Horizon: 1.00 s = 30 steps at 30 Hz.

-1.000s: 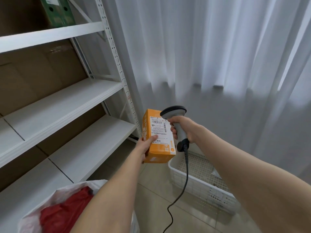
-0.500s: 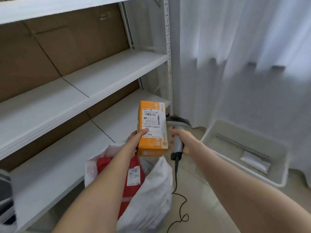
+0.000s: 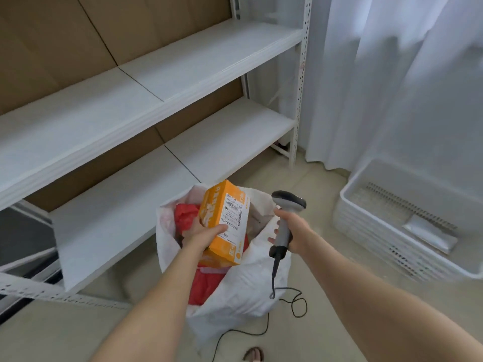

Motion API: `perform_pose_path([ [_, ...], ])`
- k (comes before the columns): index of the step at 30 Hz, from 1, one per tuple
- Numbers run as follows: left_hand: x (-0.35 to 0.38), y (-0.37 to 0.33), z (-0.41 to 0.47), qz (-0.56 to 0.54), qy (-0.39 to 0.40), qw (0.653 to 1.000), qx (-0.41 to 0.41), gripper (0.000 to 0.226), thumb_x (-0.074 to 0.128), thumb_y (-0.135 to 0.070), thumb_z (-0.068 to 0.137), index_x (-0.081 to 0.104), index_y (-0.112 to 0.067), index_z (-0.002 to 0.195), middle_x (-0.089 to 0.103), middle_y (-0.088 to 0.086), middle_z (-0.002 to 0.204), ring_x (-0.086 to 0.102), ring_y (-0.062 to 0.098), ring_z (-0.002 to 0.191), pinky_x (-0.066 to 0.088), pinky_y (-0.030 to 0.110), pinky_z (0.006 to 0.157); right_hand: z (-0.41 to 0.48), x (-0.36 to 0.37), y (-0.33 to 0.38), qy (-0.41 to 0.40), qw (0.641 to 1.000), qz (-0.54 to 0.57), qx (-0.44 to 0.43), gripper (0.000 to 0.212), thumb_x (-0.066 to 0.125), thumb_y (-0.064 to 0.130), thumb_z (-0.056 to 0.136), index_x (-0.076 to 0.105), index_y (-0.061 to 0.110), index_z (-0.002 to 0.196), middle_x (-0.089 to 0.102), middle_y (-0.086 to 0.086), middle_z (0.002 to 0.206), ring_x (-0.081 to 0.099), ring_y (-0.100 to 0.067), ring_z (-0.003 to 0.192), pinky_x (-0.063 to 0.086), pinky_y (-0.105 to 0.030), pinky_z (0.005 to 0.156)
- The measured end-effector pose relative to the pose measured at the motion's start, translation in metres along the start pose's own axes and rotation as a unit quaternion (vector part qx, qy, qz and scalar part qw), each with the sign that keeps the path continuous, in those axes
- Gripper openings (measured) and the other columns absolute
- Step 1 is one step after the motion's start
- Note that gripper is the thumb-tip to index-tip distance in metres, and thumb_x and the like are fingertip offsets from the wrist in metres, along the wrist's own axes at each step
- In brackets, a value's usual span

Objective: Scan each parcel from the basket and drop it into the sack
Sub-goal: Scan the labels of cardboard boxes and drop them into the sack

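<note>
The left hand (image 3: 201, 235) grips an orange box (image 3: 222, 223) at its near end. The thumb lies across the white shipping label on the top face and the fingers curl round the underside. The box is tilted, with the end away from the grip raised. It hangs over the open mouth of the white sack (image 3: 235, 291), which stands on the floor below the hand. Under the grip, inside the sack, lies a red parcel (image 3: 206, 283). I cannot tell whether the box's lower corner touches it.

The right hand (image 3: 292, 231) is wrapped round the grey handle of a scanner (image 3: 288, 201), holding it upright. The dark head stands above the fist, just to the right of the box and apart from it. A black cable (image 3: 274, 278) drops from the bottom of the handle, below the fist, and loops on the floor beside the sack.

Well to the right of the right hand a white basket (image 3: 371, 231) sits on the floor, with a silver pouch (image 3: 431, 237) lying flat in it. Beyond both hands are white shelves (image 3: 209, 58) backed with brown cardboard (image 3: 52, 35). A white curtain (image 3: 392, 87) hangs behind the basket. Toes of a foot (image 3: 253, 354) show at the bottom edge, beneath the arms.
</note>
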<state>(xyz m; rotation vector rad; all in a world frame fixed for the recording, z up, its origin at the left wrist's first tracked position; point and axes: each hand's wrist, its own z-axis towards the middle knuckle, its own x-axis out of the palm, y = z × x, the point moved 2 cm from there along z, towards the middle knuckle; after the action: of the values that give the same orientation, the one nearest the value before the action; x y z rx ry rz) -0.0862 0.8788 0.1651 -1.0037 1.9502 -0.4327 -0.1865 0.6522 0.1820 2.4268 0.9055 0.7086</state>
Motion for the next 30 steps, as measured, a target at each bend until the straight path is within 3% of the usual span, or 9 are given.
perform_pose_path([
  [5, 0.015, 0.0, 0.037, 0.113, 0.013, 0.993, -0.002, 0.108, 0.078, -0.064, 0.049, 0.031, -0.038, 0.143, 0.049, 0.006, 0.137, 0.049, 0.03, 0.122, 0.043, 0.042, 0.103, 0.043, 0.001, -0.023, -0.053, 0.998, -0.015, 0.024, 0.048, 0.073, 0.027, 0.085, 0.05, 0.011, 0.125, 0.054, -0.007, 0.1, 0.054, -0.026, 0.087, 0.05, -0.049, 0.084],
  [10, 0.062, -0.009, 0.087, 0.237, 0.194, 0.952, 0.026, 0.115, 0.071, -0.063, 0.042, 0.03, -0.038, 0.146, 0.039, 0.004, 0.149, 0.035, 0.032, 0.136, 0.033, 0.044, 0.111, 0.085, 0.009, -0.039, -0.092, 0.994, -0.062, 0.017, 0.037, 0.07, 0.023, 0.087, 0.055, 0.009, 0.118, 0.055, -0.007, 0.089, 0.052, -0.02, 0.077, 0.044, -0.034, 0.061],
  [13, 0.078, -0.005, 0.118, 0.257, 0.207, 0.944, 0.013, 0.115, 0.058, -0.065, 0.037, 0.034, -0.034, 0.146, 0.044, 0.003, 0.146, 0.043, 0.031, 0.131, 0.038, 0.044, 0.108, 0.107, 0.01, -0.046, -0.091, 0.991, -0.097, 0.019, 0.028, 0.07, 0.023, 0.086, 0.058, 0.013, 0.11, 0.058, -0.012, 0.099, 0.055, -0.023, 0.083, 0.049, -0.034, 0.067],
  [17, 0.084, -0.002, 0.137, 0.27, 0.23, 0.934, 0.037, 0.087, 0.062, -0.051, 0.068, 0.032, -0.034, 0.147, 0.05, 0.004, 0.14, 0.052, 0.03, 0.122, 0.043, 0.041, 0.103, 0.139, 0.014, -0.054, -0.089, 0.989, -0.114, 0.014, 0.018, 0.072, 0.016, 0.084, 0.061, 0.017, 0.098, 0.063, -0.012, 0.099, 0.058, -0.026, 0.09, 0.051, -0.039, 0.082],
  [20, 0.086, 0.006, 0.151, 0.316, 0.197, 0.925, 0.069, 0.072, 0.058, -0.043, 0.088, 0.023, -0.033, 0.15, 0.048, 0.005, 0.143, 0.051, 0.029, 0.124, 0.041, 0.04, 0.104, 0.156, 0.012, -0.058, -0.144, 0.982, -0.126, -0.002, 0.01, 0.072, 0.008, 0.081, 0.063, 0.011, 0.085, 0.064, -0.015, 0.092, 0.06, -0.027, 0.084, 0.052, -0.04, 0.082],
  [23, 0.083, 0.009, 0.157, 0.428, 0.139, 0.889, 0.091, 0.075, 0.051, -0.046, 0.093, 0.006, -0.037, 0.152, 0.03, 0.007, 0.152, 0.04, 0.031, 0.133, 0.037, 0.043, 0.104, 0.16, 0.008, -0.062, -0.175, 0.977, -0.122, -0.001, 0.014, 0.068, 0.003, 0.083, 0.059, 0.01, 0.076, 0.061, -0.016, 0.088, 0.06, -0.028, 0.082, 0.052, -0.044, 0.088],
  [25, 0.081, 0.004, 0.149, 0.511, 0.101, 0.842, 0.141, 0.079, 0.053, -0.047, 0.092, 0.001, -0.039, 0.151, 0.015, 0.009, 0.156, 0.029, 0.033, 0.137, 0.033, 0.049, 0.105, 0.159, 0.009, -0.063, -0.175, 0.978, -0.113, 0.005, 0.016, 0.067, 0.002, 0.084, 0.057, 0.01, 0.074, 0.057, -0.01, 0.08, 0.055, -0.022, 0.073, 0.051, -0.042, 0.081],
  [28, 0.083, 0.003, 0.136, 0.576, 0.126, 0.792, 0.161, 0.109, 0.066, -0.064, 0.074, -0.006, -0.036, 0.151, -0.015, 0.016, 0.157, -0.001, 0.039, 0.145, 0.016, 0.065, 0.108, 0.153, 0.022, -0.059, -0.159, 0.983, -0.095, 0.006, 0.009, 0.067, 0.003, 0.084, 0.061, 0.008, 0.08, 0.06, -0.01, 0.079, 0.057, -0.022, 0.072, 0.052, -0.036, 0.069],
  [30, 0.077, 0.009, 0.136, 0.606, 0.128, 0.775, 0.122, 0.121, 0.071, -0.065, 0.067, -0.012, -0.036, 0.15, -0.023, 0.02, 0.155, -0.004, 0.043, 0.144, 0.018, 0.068, 0.105, 0.151, 0.033, -0.052, -0.155, 0.984, -0.091, -0.001, 0.007, 0.067, 0.006, 0.083, 0.062, 0.007, 0.087, 0.062, -0.01, 0.081, 0.059, -0.023, 0.072, 0.051, -0.033, 0.064],
])
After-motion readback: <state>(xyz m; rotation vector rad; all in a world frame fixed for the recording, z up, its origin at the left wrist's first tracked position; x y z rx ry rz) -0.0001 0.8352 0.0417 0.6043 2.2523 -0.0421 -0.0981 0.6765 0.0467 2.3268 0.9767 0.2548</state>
